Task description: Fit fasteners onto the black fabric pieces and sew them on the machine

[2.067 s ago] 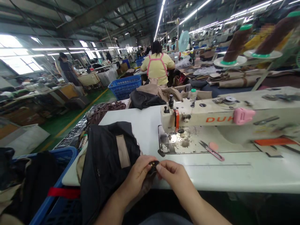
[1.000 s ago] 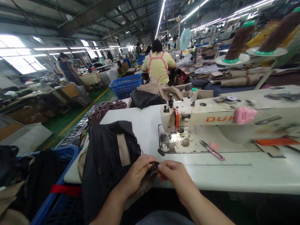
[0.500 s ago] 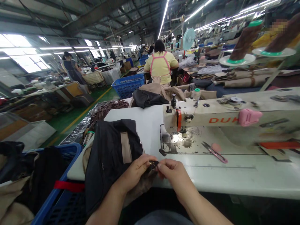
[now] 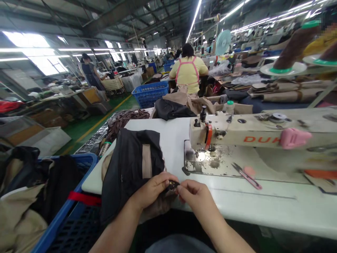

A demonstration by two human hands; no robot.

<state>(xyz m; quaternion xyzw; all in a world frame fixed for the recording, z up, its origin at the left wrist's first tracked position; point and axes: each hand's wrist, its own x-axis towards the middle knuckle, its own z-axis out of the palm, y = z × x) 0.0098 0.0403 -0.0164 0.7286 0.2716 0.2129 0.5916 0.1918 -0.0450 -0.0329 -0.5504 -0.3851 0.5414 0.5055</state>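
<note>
A black fabric piece (image 4: 131, 158), perhaps part of a bag, lies over the table's left front edge, with a beige strip (image 4: 146, 161) on it. My left hand (image 4: 154, 189) is closed around a dark edge of this piece, pinching a small dark part (image 4: 172, 185) with gold-coloured spots. Opposite it, my right hand (image 4: 193, 193) pinches the right end of that dark part, thumb against forefinger. What exactly lies between the right fingertips is too small to make out. Brownish fabric (image 4: 159, 207) hangs below both hands.
The sewing machine (image 4: 237, 135) stands at the right, with pink thread snips (image 4: 249, 177) on its bed. Left of the white table (image 4: 173, 135) is a blue basket (image 4: 84, 211) of fabric pieces. A co-worker (image 4: 188, 70) in a yellow top sits ahead, facing away.
The view has swung slightly left, so the surroundings sit further right. Both hands stay together at the dark part, which has tilted a little and shows more gold spots.
</note>
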